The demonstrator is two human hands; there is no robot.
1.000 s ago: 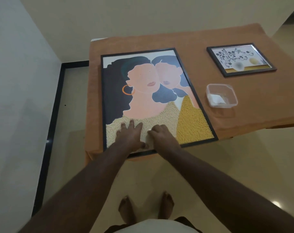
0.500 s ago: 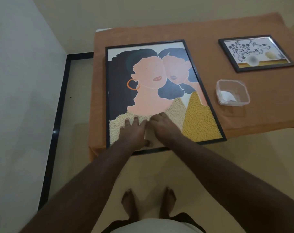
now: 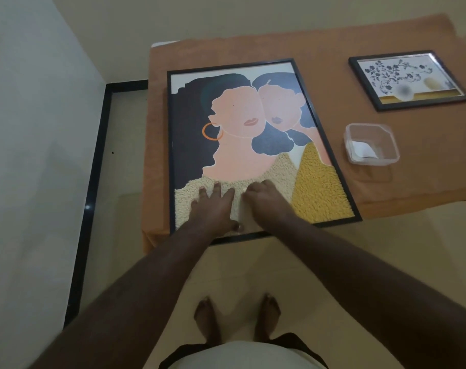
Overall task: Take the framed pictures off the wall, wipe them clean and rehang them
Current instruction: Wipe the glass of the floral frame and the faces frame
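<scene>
I see the large framed picture (image 3: pixel 253 145) lying flat on the tabletop (image 3: pixel 333 49), which is draped in an orange-brown, towel-like cloth; its thin black rectangular frame overhangs the near edge. My left hand (image 3: pixel 213 209) lies palm-down with the fingers spread, its grip loose and holding nothing, on the nubbly cream patch of the print. My right hand (image 3: pixel 266 206) sits just beside it, fingers curled, pressing a pale folded wipe (image 3: pixel 243 218) against the surface. Well to the right lie a small framed floral picture (image 3: pixel 409 81) and a clear, rounded-square plastic container (image 3: pixel 371 143) holding white wipes.
</scene>
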